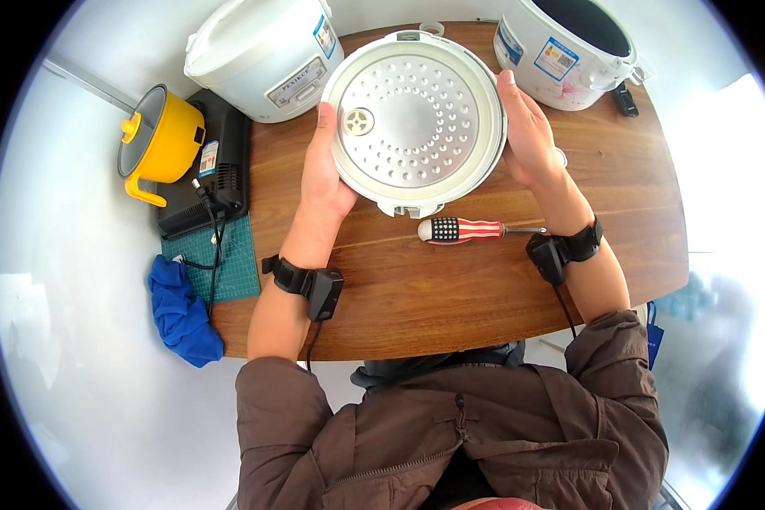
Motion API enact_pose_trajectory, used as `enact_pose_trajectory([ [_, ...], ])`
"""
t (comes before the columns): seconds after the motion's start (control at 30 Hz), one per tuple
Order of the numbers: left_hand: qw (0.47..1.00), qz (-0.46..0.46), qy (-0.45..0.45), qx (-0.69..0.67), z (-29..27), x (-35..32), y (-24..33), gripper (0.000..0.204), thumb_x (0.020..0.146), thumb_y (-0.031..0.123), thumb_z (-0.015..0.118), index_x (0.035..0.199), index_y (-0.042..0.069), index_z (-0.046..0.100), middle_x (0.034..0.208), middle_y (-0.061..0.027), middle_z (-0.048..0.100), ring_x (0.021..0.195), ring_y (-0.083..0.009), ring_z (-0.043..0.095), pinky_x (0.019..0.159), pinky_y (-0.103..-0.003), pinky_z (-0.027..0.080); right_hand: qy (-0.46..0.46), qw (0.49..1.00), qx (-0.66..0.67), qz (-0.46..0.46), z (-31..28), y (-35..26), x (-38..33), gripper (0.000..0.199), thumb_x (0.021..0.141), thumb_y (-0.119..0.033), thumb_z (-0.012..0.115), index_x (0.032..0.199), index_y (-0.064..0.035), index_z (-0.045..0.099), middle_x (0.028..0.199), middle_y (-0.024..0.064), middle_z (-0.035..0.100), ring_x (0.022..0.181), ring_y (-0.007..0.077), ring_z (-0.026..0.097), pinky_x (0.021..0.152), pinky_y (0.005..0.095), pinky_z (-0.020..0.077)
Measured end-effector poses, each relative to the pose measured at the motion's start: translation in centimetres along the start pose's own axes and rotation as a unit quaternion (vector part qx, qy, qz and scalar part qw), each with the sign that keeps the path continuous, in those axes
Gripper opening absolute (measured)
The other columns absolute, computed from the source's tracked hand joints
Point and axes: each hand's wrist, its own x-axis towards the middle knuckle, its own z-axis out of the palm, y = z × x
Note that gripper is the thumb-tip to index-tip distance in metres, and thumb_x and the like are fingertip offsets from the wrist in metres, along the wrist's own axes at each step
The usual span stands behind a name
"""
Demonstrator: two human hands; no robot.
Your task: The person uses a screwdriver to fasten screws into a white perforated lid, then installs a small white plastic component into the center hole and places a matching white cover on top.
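Observation:
Between my two hands is a round white rice cooker lid, its dimpled metal inner face turned up toward me. My left hand grips the lid's left rim, thumb on top and the other fingers hidden beneath. On the opposite rim my right hand holds it the same way. A latch piece juts from the lid's near edge, and a small round vent sits at the left of the metal plate. Just below the lid, a screwdriver with a stars-and-stripes handle lies on the wooden table, its shaft pointing right.
A closed white rice cooker stands back left; an open, lidless one stands back right. At left, a yellow pot rests on a black appliance. Near it lie a green cutting mat, a cable and a blue cloth.

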Motion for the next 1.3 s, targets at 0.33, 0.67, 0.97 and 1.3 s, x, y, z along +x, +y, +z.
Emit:
enact_pose_trajectory([
  [0.33, 0.999, -0.026, 0.013, -0.039, -1.1, 0.2, -0.1, 0.051, 0.105, 0.028, 0.057, 0.146, -0.001, 0.047, 0.141, -0.02, 0.059, 0.127, -0.0334, 0.061, 0.109, -0.049, 0.051, -0.007, 0.998, 0.04, 0.043, -0.4, 1.3, 0.3, 0.057, 0.109, -0.05, 0.046, 0.135, -0.0004, 0.06, 0.124, 0.008, 0.07, 0.107, 0.0158, 0.067, 0.093, 0.0324, 0.0547],
  [0.67, 0.998, -0.038, 0.017, -0.042, -0.9, 0.1, -0.4, 0.049, 0.103, 0.026, 0.058, 0.142, -0.002, 0.05, 0.138, -0.0199, 0.062, 0.124, -0.0331, 0.062, 0.108, -0.048, 0.051, -0.077, 0.983, 0.156, 0.054, -0.6, 3.1, 0.6, 0.064, 0.107, -0.056, 0.044, 0.141, -0.0025, 0.056, 0.131, 0.011, 0.068, 0.115, 0.0193, 0.067, 0.101, 0.0369, 0.0547],
  [0.97, 0.998, -0.049, 0.013, -0.027, -2.0, 0.4, 0.9, 0.045, 0.097, 0.015, 0.054, 0.135, -0.008, 0.053, 0.127, -0.021, 0.066, 0.114, -0.032, 0.067, 0.103, -0.045, 0.055, -0.056, 0.99, 0.127, 0.037, -0.7, 3.5, 0.6, 0.065, 0.108, -0.055, 0.045, 0.137, 0.002, 0.056, 0.125, 0.0137, 0.069, 0.108, 0.0195, 0.07, 0.093, 0.0351, 0.0588],
  [1.3, 0.997, -0.063, -0.011, -0.048, -3.3, 0.7, 1.7, 0.052, 0.092, 0.015, 0.054, 0.137, -0.012, 0.051, 0.124, -0.0238, 0.067, 0.109, -0.0333, 0.07, 0.099, -0.044, 0.058, -0.054, 0.996, 0.069, 0.027, 0.3, 2.6, -0.6, 0.066, 0.109, -0.056, 0.042, 0.137, 0.0022, 0.056, 0.122, 0.0125, 0.07, 0.104, 0.0177, 0.07, 0.09, 0.0338, 0.0592],
])
